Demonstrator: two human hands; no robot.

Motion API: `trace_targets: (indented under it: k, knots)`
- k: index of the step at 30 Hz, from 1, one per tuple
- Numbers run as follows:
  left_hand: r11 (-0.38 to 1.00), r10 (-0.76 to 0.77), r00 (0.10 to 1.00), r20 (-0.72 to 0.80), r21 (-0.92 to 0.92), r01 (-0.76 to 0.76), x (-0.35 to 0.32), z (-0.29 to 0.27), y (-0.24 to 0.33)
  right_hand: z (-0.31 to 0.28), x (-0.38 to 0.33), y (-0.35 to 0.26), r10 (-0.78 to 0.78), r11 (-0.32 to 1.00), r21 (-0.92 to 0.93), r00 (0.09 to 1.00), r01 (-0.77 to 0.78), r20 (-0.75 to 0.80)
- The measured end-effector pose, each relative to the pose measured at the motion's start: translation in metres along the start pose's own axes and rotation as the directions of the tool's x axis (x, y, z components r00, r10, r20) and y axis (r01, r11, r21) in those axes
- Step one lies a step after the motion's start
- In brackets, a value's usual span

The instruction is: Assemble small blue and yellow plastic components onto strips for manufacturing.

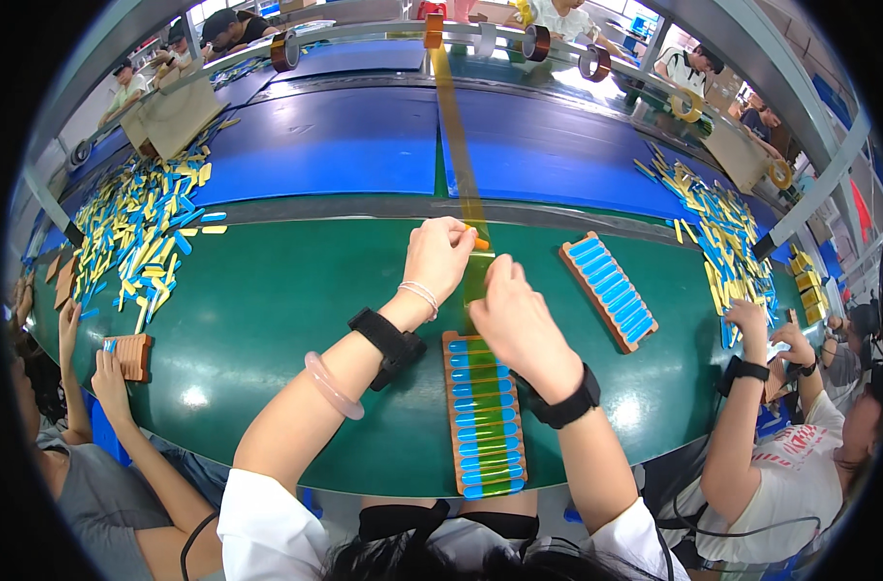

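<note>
A long strip of translucent amber tape (458, 145) runs from a tape roll (433, 31) on the overhead bar down toward me. It passes under my hands and lies along the middle of a brown grooved tray (454, 416) whose slots hold several blue strips (464, 436). My left hand (437, 259) pinches a small orange piece (479, 243) at the tape, beyond the tray; its exact kind is unclear. Just nearer, my right hand (517, 320) is closed at the tape's right side above the tray's far end. Its fingertips are partly hidden and slightly blurred.
A second brown tray (611, 292) filled with blue strips lies to the right. Heaps of blue and yellow strips are at left (155, 218) and right (708, 223). Co-workers sit on both sides; the left one's hand (110, 382) touches a tray (134, 358). Blue sheets (320, 145) lie beyond.
</note>
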State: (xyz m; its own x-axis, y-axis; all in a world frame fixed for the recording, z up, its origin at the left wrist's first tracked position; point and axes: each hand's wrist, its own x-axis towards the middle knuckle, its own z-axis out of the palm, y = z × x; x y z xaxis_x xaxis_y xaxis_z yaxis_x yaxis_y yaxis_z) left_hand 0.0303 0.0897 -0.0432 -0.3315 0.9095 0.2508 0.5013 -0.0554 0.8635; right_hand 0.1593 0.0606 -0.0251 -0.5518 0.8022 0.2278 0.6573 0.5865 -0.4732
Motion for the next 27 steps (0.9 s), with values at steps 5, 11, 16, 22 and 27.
trace_targets:
  k: [5, 11, 16, 22, 27]
  knots:
    - [0.87, 0.017, 0.967, 0.256, -0.479, 0.112, 0.018, -0.021, 0.014, -0.022, -0.023, 0.019, 0.185, 0.849, 0.474, 0.972, -0.234, 0.147]
    - [0.764, 0.278, 0.894, 0.353, -0.645, 0.017, 0.016, -0.048, 0.051, -0.073, -0.056, 0.017, -0.048, 0.011, 0.93, 0.928, -0.369, 0.369]
    - [0.072, 0.466, 0.641, 0.609, 0.696, -0.714, -0.042, -0.038, 0.029, -0.099, -0.064, 0.035, 0.072, -0.008, 0.979, 0.976, -0.206, 0.206]
    - [0.327, 0.493, 0.383, 0.781, 0.242, -0.914, -0.105, -0.033, 0.012, -0.094, -0.07, 0.036, 0.092, 0.001, 0.976, 0.972, -0.216, 0.215]
    - [0.352, 0.171, 0.686, 0.708, 0.606, -0.713, -0.056, -0.082, -0.019, -0.082, -0.069, 0.035, 0.036, 0.096, 0.923, 0.928, -0.372, 0.37]
